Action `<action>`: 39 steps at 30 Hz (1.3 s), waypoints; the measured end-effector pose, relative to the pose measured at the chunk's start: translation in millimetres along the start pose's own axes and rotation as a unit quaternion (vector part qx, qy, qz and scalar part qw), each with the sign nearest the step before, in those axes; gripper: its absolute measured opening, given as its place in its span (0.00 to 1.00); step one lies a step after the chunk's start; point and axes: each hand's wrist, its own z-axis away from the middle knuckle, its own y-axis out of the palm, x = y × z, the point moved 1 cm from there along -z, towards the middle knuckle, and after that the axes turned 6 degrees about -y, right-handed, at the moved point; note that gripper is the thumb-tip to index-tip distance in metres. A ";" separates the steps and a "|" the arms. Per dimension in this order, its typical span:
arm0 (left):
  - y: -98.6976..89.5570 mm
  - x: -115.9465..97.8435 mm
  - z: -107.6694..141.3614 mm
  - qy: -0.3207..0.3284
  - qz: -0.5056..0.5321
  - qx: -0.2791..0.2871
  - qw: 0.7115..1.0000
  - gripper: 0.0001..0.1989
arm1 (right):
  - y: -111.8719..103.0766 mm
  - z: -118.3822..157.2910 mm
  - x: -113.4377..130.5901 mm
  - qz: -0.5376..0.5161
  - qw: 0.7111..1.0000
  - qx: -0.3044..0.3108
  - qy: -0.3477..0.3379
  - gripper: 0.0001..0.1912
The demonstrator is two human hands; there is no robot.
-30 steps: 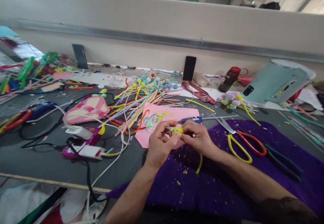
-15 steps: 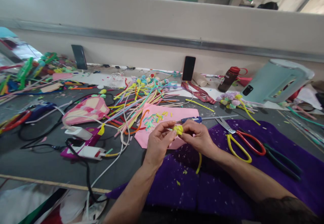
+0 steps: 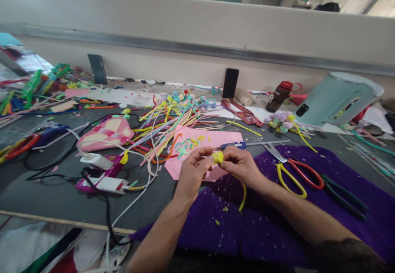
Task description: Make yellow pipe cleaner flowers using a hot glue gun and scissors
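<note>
A small yellow flower-like piece (image 3: 218,157) is pinched between both hands over the near edge of a pink sheet (image 3: 226,139). My left hand (image 3: 195,170) grips it from the left with thumb and fingers. From the right, my right hand (image 3: 242,164) closes on its other side. A yellow stem (image 3: 244,197) curves down from beneath my right hand over the purple cloth (image 3: 212,223). Short yellow and mint cut bits (image 3: 187,146) lie on the pink sheet. Just behind my right hand rests a blue-handled tool (image 3: 236,145).
Red-and-yellow-handled scissors (image 3: 293,170) and dark green-handled pliers (image 3: 345,199) lie to the right. Behind are a pile of coloured stems (image 3: 173,116), a phone (image 3: 230,84), a bottle (image 3: 279,96) and a pale kettle (image 3: 336,98). A purple power strip (image 3: 115,166) with cables is left.
The hands have barely moved. The yellow piece shows slightly more between the fingers, and more of the curved yellow stem is visible below my right hand.
</note>
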 end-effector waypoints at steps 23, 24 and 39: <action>-0.2 0.0 -2.9 0.011 -0.006 -0.024 1.000 0.17 | 4.9 0.5 -2.6 -0.184 0.966 0.014 0.181 0.09; -0.6 -0.4 -2.9 0.012 -0.004 -0.025 1.000 0.17 | 4.5 0.3 -2.3 -0.184 0.966 0.012 0.183 0.09; 10.6 14.7 -5.4 -0.128 0.075 0.072 0.986 0.17 | -0.4 -4.1 -6.8 -0.241 0.948 -0.029 0.204 0.12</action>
